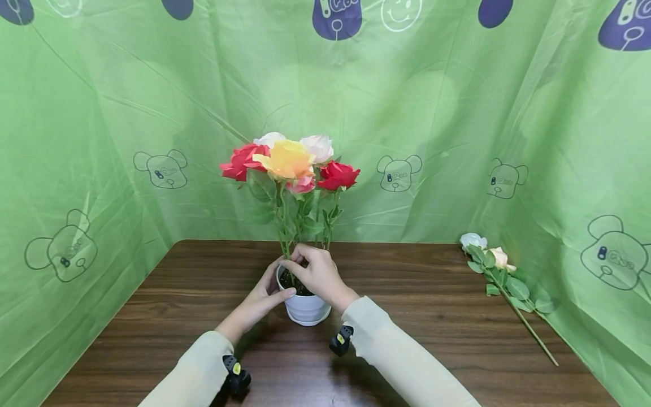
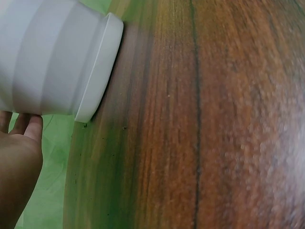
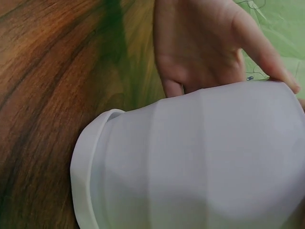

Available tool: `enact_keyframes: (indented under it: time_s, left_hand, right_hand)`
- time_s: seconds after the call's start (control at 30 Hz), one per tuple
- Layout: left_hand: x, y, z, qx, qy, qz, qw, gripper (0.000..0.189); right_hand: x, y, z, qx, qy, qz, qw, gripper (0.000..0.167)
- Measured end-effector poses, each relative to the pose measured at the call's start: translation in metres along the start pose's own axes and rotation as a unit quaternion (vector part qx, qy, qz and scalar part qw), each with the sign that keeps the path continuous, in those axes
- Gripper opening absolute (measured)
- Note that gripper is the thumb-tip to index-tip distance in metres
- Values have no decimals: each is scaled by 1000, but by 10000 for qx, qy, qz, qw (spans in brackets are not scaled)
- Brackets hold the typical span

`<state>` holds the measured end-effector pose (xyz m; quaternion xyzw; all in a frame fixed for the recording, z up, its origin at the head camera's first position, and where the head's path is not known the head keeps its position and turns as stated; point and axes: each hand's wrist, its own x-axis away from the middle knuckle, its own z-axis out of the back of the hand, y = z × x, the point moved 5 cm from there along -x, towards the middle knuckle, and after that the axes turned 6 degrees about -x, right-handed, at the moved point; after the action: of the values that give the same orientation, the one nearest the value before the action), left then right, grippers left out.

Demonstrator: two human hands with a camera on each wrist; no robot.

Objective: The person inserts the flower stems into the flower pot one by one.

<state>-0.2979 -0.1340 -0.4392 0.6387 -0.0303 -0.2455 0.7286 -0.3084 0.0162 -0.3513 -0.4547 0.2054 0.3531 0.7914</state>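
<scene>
Green cloth (image 1: 432,113) hangs on three sides, creased and softly rippled, with folds at the two back corners. Thin dark outlines of round-eared bear heads (image 1: 399,173) dot it; along the top come purple shapes (image 1: 337,17), perhaps parts of larger figures, though the frame cuts them off, and a white smiley face (image 1: 402,12). The tabletop (image 1: 407,271) is dark brown streaked wood, its back edge meeting the cloth. Pale light glosses its near part.

A green backdrop (image 1: 285,85) carries a smiley face (image 1: 402,13) and outlined bear heads (image 1: 164,170); their lettering (image 1: 621,259) is not clearly legible.
</scene>
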Motion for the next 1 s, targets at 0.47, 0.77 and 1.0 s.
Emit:
enact_keyframes:
  time_s: [0.47,0.77,1.0]
  left_hand:
    - [0,0,0,-151,71,169,9997,83]
    - [1,2,0,-173,128,244,9995,83]
    - [1,1,0,-156,109,117,9998,82]
  right_hand:
    - [5,-4,-1,480,193,655,9965,17]
    - [5,-5,-2,931,139,808,9923,13]
    - [5,-6,-2,1012,184,727,9920,14]
